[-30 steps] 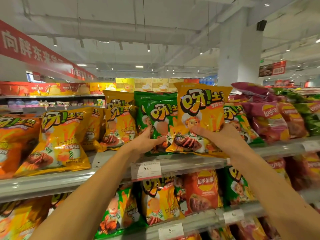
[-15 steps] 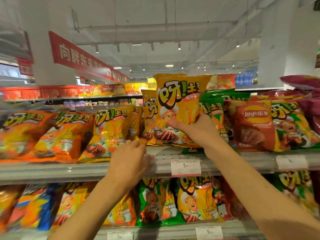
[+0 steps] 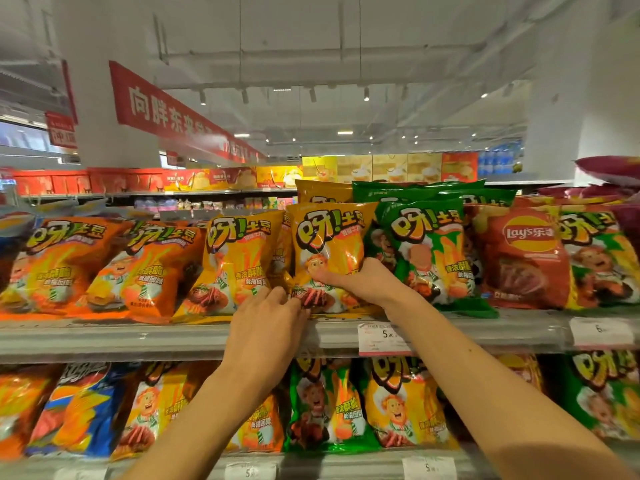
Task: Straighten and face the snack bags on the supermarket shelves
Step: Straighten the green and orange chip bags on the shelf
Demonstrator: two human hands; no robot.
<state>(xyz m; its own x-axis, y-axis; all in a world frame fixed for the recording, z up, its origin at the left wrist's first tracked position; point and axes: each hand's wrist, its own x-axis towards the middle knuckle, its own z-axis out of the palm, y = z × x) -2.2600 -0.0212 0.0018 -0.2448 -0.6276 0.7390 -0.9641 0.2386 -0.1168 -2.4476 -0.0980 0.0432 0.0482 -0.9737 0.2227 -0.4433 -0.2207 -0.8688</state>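
Step in hand: seating one yellow bag point(image 3: 329, 251) upright at the front of the upper shelf point(image 3: 138, 336), label facing out, in the gap between another yellow bag point(image 3: 239, 265) and a green bag point(image 3: 426, 251).
Right hand point(image 3: 363, 282): thumb across the yellow bag's lower front, the other fingers hidden behind it, so it grips the bag near the bottom right.
Left hand point(image 3: 266, 323): in front of the shelf edge, fingers point(image 3: 277, 297) bent and touching the bag's bottom left corner; whether they pinch it or only nudge it, I cannot tell.
Where the bag sits: bottom edge looks down on the shelf, top leaning slightly, another yellow bag close behind it.
Neighbours: orange bags point(image 3: 104, 268) slumped to the left, a red bag point(image 3: 526, 258) beyond the green one.
Next move, as I judge it: square the base flush with the shelf lip, let go gently so it stays standing, then turn to the slumped orange ones.
Risk: the puffy bag may tip forward once released.
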